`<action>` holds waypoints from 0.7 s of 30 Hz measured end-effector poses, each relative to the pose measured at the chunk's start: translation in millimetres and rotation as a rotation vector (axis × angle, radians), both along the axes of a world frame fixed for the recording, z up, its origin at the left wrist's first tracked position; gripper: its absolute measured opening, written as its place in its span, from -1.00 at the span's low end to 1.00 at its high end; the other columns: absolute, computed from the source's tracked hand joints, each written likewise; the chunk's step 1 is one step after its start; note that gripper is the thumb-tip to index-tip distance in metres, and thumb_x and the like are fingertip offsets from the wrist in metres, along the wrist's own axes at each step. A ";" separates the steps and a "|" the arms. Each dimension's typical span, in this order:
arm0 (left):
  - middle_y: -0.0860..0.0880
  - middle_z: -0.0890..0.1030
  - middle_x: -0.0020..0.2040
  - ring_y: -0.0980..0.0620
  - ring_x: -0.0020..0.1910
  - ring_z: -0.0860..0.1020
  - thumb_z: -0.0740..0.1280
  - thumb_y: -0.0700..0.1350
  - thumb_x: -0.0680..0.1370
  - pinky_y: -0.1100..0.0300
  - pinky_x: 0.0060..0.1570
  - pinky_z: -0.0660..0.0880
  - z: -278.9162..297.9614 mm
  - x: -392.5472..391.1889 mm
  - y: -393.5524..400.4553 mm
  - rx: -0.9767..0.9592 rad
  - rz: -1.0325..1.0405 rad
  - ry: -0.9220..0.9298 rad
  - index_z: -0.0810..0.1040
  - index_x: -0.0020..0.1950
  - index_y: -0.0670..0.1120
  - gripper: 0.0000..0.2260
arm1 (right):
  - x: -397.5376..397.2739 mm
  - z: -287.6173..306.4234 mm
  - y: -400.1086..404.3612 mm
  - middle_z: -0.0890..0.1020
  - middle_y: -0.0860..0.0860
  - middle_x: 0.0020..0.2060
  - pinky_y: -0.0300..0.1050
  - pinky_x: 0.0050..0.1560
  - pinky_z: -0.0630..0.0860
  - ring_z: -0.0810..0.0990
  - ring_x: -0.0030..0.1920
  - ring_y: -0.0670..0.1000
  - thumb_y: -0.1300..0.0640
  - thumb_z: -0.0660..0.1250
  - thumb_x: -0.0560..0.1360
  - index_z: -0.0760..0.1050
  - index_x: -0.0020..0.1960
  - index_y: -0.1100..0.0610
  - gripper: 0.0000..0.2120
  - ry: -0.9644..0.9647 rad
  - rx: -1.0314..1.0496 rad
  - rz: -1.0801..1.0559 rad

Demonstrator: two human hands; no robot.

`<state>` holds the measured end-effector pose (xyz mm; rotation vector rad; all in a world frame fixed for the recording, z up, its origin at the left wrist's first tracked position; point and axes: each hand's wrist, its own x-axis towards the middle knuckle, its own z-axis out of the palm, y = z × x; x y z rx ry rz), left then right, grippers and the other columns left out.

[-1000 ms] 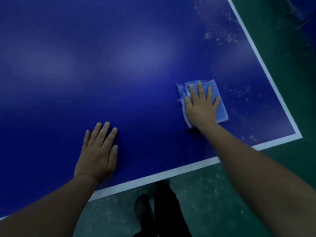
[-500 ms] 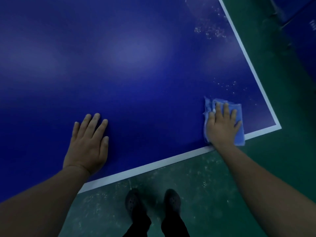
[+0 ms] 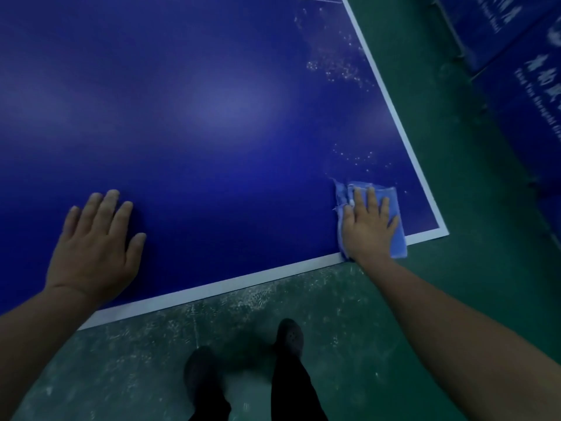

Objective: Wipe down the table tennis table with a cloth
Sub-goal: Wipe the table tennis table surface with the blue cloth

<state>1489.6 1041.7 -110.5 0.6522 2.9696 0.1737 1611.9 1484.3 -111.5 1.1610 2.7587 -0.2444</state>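
A person leans over the near right corner of a dark blue table tennis table [image 3: 212, 117], seen from a head-worn camera looking down. The right hand [image 3: 368, 226] lies flat on a folded light blue cloth [image 3: 394, 226], fingers straight and slightly spread, pressing it to the tabletop rather than gripping it. The cloth sits just inside the corner where the white end line [image 3: 243, 287] meets the white side line [image 3: 394, 110]; its near end overlaps the end line and reaches the table's edge. Folded into a rough rectangle, the cloth has its long axis running from the near edge away across the table, roughly in line with the fingers and tilted slightly leftward at its far end, where a ragged flap sticks out past the index finger. The left hand [image 3: 94, 250] rests palm down on the bare blue surface well to the left, fingers extended and a little apart, holding nothing. Scattered pale droplets or specks [image 3: 340, 68] dot the tabletop beyond the cloth, along the side line. Below the table's edge, dark shoes [image 3: 290, 337] and dark trouser legs stand on a scuffed green floor [image 3: 455, 208]. Blue barrier panels with white lettering [image 3: 522, 86], too blurred to read, stand at far right.
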 end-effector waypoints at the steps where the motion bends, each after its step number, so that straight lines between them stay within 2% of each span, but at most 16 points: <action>1: -0.27 0.22 0.55 -0.26 0.55 0.12 -0.06 0.18 0.60 0.07 0.52 -0.25 3.4 9.9 13.5 0.047 0.051 0.008 0.28 0.51 -0.25 -0.35 | -4.2 -1.6 -10.5 -0.13 -0.07 0.62 0.35 0.52 -0.18 -0.18 0.60 0.12 -0.20 -0.20 0.66 -0.14 0.61 -0.16 -0.47 0.025 0.000 -0.033; 3: -0.30 0.20 0.54 -0.27 0.55 0.10 -0.02 0.14 0.60 0.06 0.53 -0.22 8.9 39.0 57.3 0.151 0.114 -0.009 0.27 0.50 -0.25 -0.39 | -11.1 -5.8 -46.5 -0.11 -0.08 0.61 0.32 0.52 -0.24 -0.18 0.60 0.11 -0.20 -0.18 0.66 -0.10 0.61 -0.18 -0.48 0.086 -0.030 0.105; 6: -0.28 0.23 0.54 -0.22 0.56 0.11 0.02 0.06 0.60 -0.04 0.55 -0.09 12.3 85.8 140.6 0.296 0.112 -0.052 0.29 0.50 -0.25 -0.44 | -0.7 -15.2 -78.8 0.00 -0.10 0.61 0.29 0.52 -0.26 -0.15 0.61 0.10 -0.22 -0.13 0.66 0.03 0.60 -0.17 -0.48 0.080 -0.059 0.644; 7: -0.27 0.25 0.54 -0.21 0.56 0.12 0.04 0.04 0.60 -0.02 0.55 -0.10 12.3 96.3 165.0 0.313 0.076 -0.055 0.31 0.49 -0.26 -0.45 | 0.8 -14.7 -60.9 0.05 -0.10 0.61 0.31 0.52 -0.21 -0.10 0.61 0.11 -0.22 -0.11 0.65 0.08 0.59 -0.17 -0.48 0.086 -0.055 0.727; 9: -0.27 0.27 0.53 -0.20 0.56 0.13 0.05 0.03 0.60 0.01 0.56 -0.12 9.0 108.0 198.7 0.294 0.020 -0.052 0.34 0.48 -0.27 -0.45 | 1.5 -15.2 3.0 0.01 -0.12 0.60 0.30 0.52 -0.18 -0.09 0.61 0.10 -0.21 -0.14 0.65 0.04 0.59 -0.19 -0.48 0.084 -0.005 0.657; 11: -0.27 0.24 0.55 -0.19 0.57 0.10 0.02 0.06 0.61 -0.03 0.56 -0.13 2.8 110.0 213.1 0.220 0.020 -0.048 0.31 0.50 -0.28 -0.42 | 7.1 -13.3 79.1 -0.10 -0.14 0.60 0.27 0.54 -0.23 -0.16 0.60 0.06 -0.21 -0.20 0.66 -0.10 0.60 -0.22 -0.49 0.033 0.046 0.401; 13: -0.27 0.19 0.57 -0.19 0.59 0.05 -0.01 0.11 0.61 -0.09 0.56 -0.14 -3.0 109.5 217.3 0.137 0.046 -0.041 0.27 0.52 -0.28 -0.39 | 13.4 -8.0 137.5 -0.10 -0.10 0.61 0.31 0.53 -0.19 -0.18 0.60 0.08 -0.21 -0.19 0.66 -0.13 0.60 -0.20 -0.48 0.026 0.027 0.166; 16: -0.29 0.19 0.56 -0.21 0.59 0.05 -0.01 0.13 0.60 -0.14 0.55 -0.12 -6.4 109.5 220.0 0.079 0.069 -0.024 0.26 0.51 -0.31 -0.35 | 9.7 -9.5 128.8 -0.07 -0.05 0.62 0.37 0.52 -0.14 -0.13 0.60 0.15 -0.20 -0.22 0.65 -0.09 0.62 -0.14 -0.45 0.076 0.019 0.002; 18: -0.30 0.21 0.55 -0.23 0.58 0.08 -0.01 0.15 0.59 -0.16 0.55 -0.11 -7.2 110.9 220.2 0.058 0.077 -0.014 0.27 0.50 -0.32 -0.34 | 15.0 -12.6 77.8 -0.05 -0.05 0.62 0.36 0.51 -0.16 -0.10 0.60 0.16 -0.19 -0.22 0.65 -0.06 0.61 -0.13 -0.46 0.125 -0.008 0.161; 20: -0.30 0.23 0.53 -0.25 0.56 0.11 -0.01 0.16 0.59 -0.19 0.54 -0.08 -8.3 110.3 220.9 0.046 0.079 -0.007 0.29 0.48 -0.31 -0.35 | 33.8 -16.9 39.8 0.00 -0.06 0.62 0.33 0.51 -0.19 -0.10 0.61 0.14 -0.19 -0.15 0.66 0.00 0.61 -0.13 -0.47 0.109 -0.017 0.551; 21: -0.30 0.25 0.52 -0.26 0.55 0.12 -0.01 0.16 0.59 -0.20 0.54 -0.07 -9.5 110.0 221.0 0.039 0.080 -0.011 0.31 0.46 -0.31 -0.35 | 36.5 -16.8 45.6 0.03 -0.06 0.61 0.33 0.51 -0.18 -0.10 0.61 0.13 -0.19 -0.12 0.66 0.03 0.61 -0.13 -0.47 0.086 -0.007 0.723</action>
